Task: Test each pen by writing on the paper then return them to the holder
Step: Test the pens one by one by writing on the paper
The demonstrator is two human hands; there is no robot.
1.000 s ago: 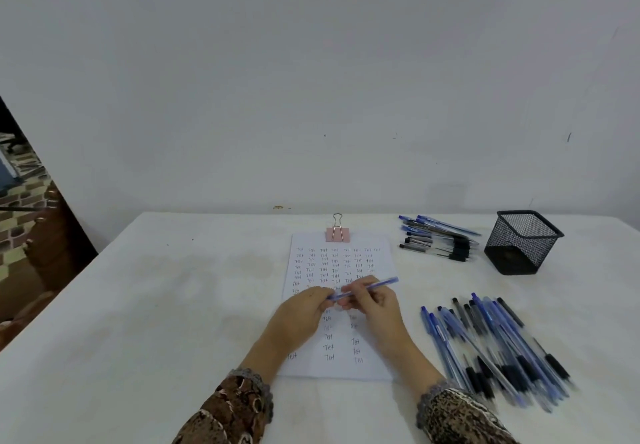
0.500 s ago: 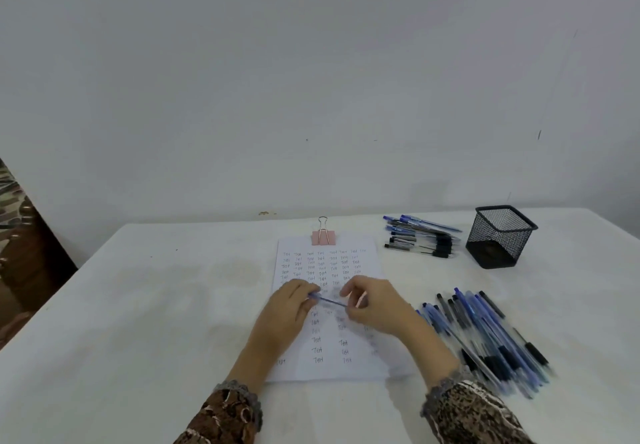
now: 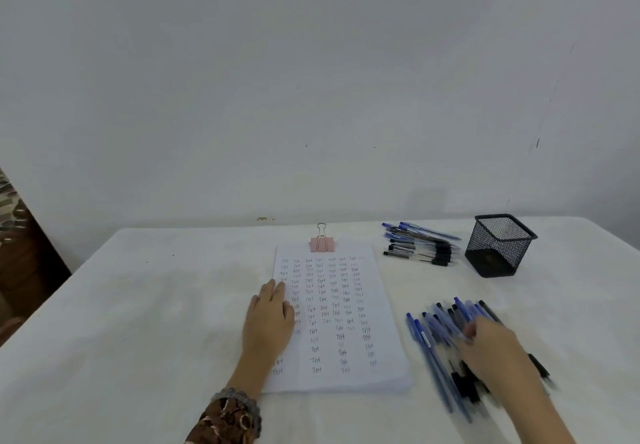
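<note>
Left hand [image 3: 268,319]: lies flat on the left edge of the paper, fingers [image 3: 277,291] straight and together, holding nothing.
Right hand [image 3: 491,346]: blurred, over the near pens; I cannot tell how its fingers lie or whether they hold a pen.
Paper [image 3: 377,357]: a stack in the middle of the worktop [image 3: 156,322], rows of "Test" written down it, a pink clip [image 3: 322,243] on its far edge.
Near pens [image 3: 436,336]: a loose pile of blue and black ones just right of the paper, partly under the right hand.
Far pens [image 3: 419,246]: a smaller pile beyond the paper's right corner, near the holder's left side.
Holder [image 3: 498,246]: black mesh, square, upright at the far right of the worktop, well apart from both hands.
Sleeve [image 3: 228,419]: brown patterned, on the left wrist.
</note>
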